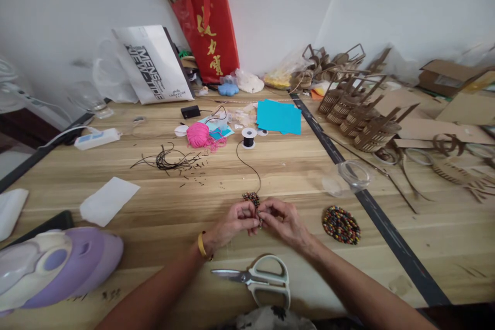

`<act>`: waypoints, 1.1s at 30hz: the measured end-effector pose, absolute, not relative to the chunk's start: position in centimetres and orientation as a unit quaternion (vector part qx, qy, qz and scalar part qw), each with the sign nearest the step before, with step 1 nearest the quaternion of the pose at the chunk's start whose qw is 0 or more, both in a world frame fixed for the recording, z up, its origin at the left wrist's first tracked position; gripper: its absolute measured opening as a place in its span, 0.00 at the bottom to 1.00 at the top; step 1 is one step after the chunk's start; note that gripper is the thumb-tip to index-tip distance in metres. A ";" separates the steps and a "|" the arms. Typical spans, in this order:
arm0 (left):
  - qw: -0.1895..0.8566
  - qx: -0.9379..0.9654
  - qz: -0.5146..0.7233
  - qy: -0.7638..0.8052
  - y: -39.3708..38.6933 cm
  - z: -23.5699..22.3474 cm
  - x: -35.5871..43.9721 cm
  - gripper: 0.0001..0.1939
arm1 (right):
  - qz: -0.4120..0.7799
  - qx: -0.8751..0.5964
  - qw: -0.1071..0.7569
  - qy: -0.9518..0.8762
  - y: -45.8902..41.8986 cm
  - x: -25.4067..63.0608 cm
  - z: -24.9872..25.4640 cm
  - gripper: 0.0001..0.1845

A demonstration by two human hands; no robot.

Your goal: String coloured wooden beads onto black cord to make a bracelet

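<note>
We note L hand [240, 220] & R hand [285, 220], fingers of both pinched on beads [251, 197]; blk cord [259, 180] to spool [248, 140]; scissors [244, 276] nr.

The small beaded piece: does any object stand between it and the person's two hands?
Nothing visible does: the left hand and right hand pinch the near end of the beaded piece. The scissors lie closer to the person, out of the way.

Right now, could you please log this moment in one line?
left hand: holding beadwork; right hand: holding beadwork; spool: beyond beadwork; scissors: on table
</note>
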State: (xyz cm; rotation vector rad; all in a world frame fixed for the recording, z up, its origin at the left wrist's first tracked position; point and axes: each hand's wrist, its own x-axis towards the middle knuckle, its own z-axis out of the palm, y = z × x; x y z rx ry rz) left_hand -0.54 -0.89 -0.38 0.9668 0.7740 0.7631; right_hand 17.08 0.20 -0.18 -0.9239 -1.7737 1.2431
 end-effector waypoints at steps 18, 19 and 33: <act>0.746 0.397 0.385 0.371 -0.8 -1.0 -0.3 0.15 | 0.595 -0.333 0.418 -0.601 0.0 16.6 -1.9 0.13; 0.745 0.400 0.383 0.372 -0.8 -1.0 -0.3 0.15 | 0.591 -0.331 0.418 -0.605 -0.1 16.6 -1.9 0.12; 0.757 0.366 0.390 0.375 -0.8 -0.5 -0.3 0.16 | 0.557 -0.334 0.401 -0.646 0.1 17.0 -1.5 0.12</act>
